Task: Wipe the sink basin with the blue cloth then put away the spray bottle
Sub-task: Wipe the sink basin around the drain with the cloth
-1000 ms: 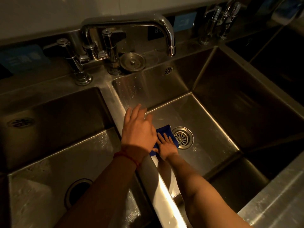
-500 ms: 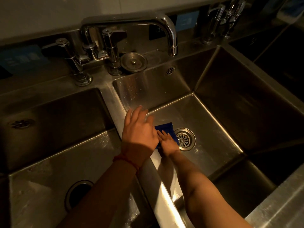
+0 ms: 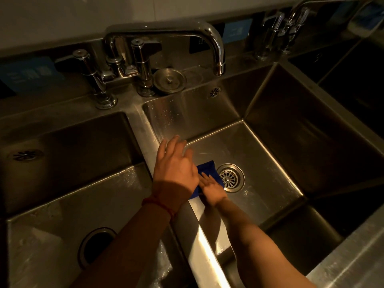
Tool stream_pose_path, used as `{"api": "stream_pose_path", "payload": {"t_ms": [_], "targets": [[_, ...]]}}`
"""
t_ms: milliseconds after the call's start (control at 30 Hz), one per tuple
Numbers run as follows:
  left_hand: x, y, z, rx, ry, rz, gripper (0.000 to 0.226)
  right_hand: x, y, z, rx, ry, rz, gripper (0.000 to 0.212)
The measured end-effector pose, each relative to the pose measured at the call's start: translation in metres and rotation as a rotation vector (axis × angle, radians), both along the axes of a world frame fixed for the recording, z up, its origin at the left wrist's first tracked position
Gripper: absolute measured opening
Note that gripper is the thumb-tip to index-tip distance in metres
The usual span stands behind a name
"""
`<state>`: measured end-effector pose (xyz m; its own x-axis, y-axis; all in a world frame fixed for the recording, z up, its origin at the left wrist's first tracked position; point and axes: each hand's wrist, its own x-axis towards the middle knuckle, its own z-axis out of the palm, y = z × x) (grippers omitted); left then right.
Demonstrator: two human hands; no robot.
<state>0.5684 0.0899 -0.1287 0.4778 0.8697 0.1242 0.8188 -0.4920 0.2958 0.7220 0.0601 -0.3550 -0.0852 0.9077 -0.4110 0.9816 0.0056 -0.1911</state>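
The blue cloth [image 3: 207, 170] lies on the floor of the middle sink basin [image 3: 259, 154], just left of the round drain strainer [image 3: 229, 178]. My right hand [image 3: 212, 189] reaches down into the basin and presses flat on the cloth, covering its near part. Fingers apart, my left hand [image 3: 174, 169] rests on the steel divider [image 3: 199, 235] between the basins and holds nothing; a red thread circles its wrist. It hides the cloth's left edge. No spray bottle is in view.
A chrome faucet [image 3: 216, 44] arches over the middle basin, with tap handles [image 3: 141, 65] and a loose round drain cover [image 3: 169, 80] on the back ledge. A second basin [image 3: 52, 204] with an open drain hole lies at left. Another faucet [image 3: 291, 19] stands at the back right.
My right hand has rubbed the cloth slightly forward and then back beside the drain. My left hand has stayed on the divider.
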Motion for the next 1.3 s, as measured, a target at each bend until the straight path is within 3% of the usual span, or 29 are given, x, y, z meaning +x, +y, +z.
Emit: {"api": "stream_pose_path", "payload": {"t_ms": [667, 1300], "targets": [[0.000, 0.000, -0.002, 0.011, 0.002, 0.004, 0.042, -0.013, 0.009, 0.004, 0.030, 0.035, -0.111, 0.064], [-0.001, -0.002, -0.004, 0.034, -0.047, -0.043, 0.046, -0.017, 0.011, 0.003, 0.068, -0.019, -0.069, 0.061]]}}
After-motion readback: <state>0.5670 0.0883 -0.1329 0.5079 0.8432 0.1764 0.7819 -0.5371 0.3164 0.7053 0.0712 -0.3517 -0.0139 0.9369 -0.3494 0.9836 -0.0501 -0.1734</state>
